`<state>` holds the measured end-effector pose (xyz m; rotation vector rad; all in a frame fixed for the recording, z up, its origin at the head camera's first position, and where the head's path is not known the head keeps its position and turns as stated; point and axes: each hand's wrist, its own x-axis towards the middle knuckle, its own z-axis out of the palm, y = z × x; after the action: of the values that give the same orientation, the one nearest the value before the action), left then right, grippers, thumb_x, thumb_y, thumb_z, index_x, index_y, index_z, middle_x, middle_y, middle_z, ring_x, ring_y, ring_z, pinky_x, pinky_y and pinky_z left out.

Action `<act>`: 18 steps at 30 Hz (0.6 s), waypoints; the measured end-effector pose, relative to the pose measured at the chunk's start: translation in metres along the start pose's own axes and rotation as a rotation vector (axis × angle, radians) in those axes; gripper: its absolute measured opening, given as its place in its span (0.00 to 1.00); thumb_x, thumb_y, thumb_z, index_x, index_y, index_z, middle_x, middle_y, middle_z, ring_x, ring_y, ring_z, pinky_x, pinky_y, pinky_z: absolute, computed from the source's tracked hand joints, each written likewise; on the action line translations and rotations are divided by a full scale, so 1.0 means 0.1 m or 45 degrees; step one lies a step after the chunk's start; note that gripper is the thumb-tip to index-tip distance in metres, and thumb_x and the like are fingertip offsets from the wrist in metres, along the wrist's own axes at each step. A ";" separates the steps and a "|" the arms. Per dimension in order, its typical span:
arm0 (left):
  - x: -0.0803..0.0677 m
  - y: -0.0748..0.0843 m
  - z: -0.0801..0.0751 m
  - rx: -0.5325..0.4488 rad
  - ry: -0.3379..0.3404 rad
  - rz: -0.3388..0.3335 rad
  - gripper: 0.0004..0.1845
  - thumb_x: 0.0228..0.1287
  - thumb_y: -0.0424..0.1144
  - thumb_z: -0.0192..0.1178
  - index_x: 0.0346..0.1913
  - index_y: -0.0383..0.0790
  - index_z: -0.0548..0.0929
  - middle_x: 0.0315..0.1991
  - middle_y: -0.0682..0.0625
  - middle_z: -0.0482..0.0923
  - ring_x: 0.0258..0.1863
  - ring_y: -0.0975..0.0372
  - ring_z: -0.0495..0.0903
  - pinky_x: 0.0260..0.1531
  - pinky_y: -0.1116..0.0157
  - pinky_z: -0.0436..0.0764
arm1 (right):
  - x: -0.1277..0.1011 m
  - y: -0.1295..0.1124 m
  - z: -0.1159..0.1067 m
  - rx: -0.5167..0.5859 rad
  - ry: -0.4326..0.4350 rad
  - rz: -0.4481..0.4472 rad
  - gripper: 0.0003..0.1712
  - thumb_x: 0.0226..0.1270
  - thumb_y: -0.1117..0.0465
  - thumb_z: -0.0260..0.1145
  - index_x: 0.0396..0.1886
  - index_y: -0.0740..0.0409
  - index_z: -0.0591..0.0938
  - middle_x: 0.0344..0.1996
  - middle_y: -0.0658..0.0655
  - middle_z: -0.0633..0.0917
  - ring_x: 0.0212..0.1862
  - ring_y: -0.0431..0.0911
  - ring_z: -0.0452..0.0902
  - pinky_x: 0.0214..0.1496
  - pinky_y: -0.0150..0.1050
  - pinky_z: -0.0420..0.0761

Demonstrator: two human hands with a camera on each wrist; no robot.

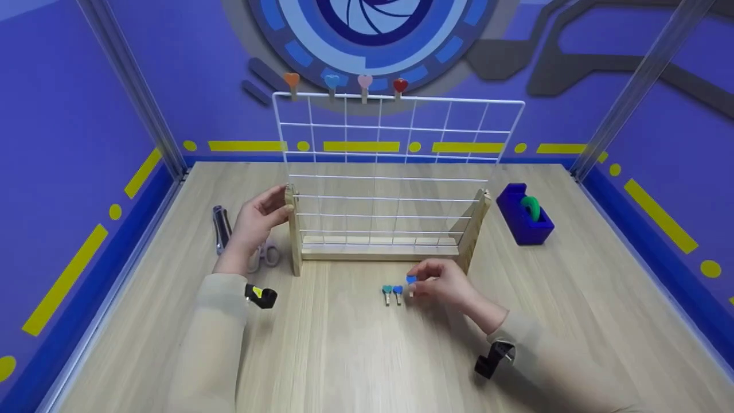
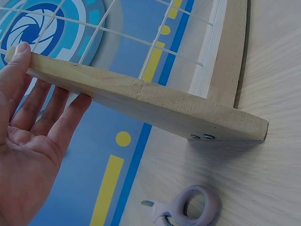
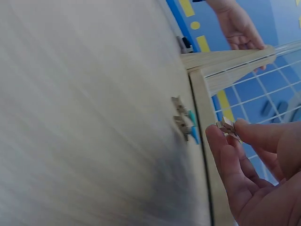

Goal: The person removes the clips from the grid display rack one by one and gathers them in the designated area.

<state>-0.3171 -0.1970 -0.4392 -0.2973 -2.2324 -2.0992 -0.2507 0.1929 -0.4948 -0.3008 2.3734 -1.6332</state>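
A white wire grid stands upright in a wooden stand on the table. My left hand holds the stand's left upright, thumb on top and fingers against its side. My right hand pinches a small wooden clip with a blue heart just above the table, in front of the stand; the clip's wooden end shows between my fingertips. Two more heart clips lie on the table left of it. Several heart clips are pegged along the grid's top edge.
Scissors and a stapler-like tool lie left of the stand, behind my left hand. A blue tape dispenser with a green roll sits to the right. Purple walls enclose the wooden table.
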 end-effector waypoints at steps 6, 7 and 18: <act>-0.03 0.07 0.02 0.014 -0.005 0.001 0.32 0.59 0.40 0.64 0.66 0.41 0.67 0.61 0.42 0.72 0.56 0.60 0.75 0.50 0.68 0.80 | 0.02 0.11 0.06 -0.023 -0.011 0.029 0.11 0.52 0.69 0.71 0.37 0.64 0.83 0.28 0.62 0.84 0.27 0.48 0.83 0.29 0.44 0.85; -0.05 0.10 0.03 0.016 -0.008 -0.005 0.32 0.60 0.39 0.63 0.67 0.40 0.67 0.61 0.42 0.71 0.56 0.61 0.75 0.50 0.68 0.80 | 0.03 0.13 0.07 -0.014 -0.027 0.023 0.12 0.52 0.69 0.71 0.38 0.65 0.83 0.28 0.63 0.84 0.27 0.49 0.83 0.28 0.46 0.85; -0.10 0.24 0.06 -0.022 -0.013 -0.025 0.30 0.62 0.32 0.60 0.67 0.36 0.65 0.62 0.38 0.70 0.53 0.64 0.75 0.50 0.68 0.80 | 0.08 0.22 0.10 -0.048 -0.078 0.030 0.10 0.53 0.72 0.69 0.37 0.66 0.82 0.26 0.61 0.85 0.23 0.45 0.82 0.26 0.39 0.85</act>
<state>-0.3019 -0.1911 -0.4180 -0.2888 -2.2334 -2.1325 -0.2554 0.1896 -0.5191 -0.3240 2.3555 -1.5477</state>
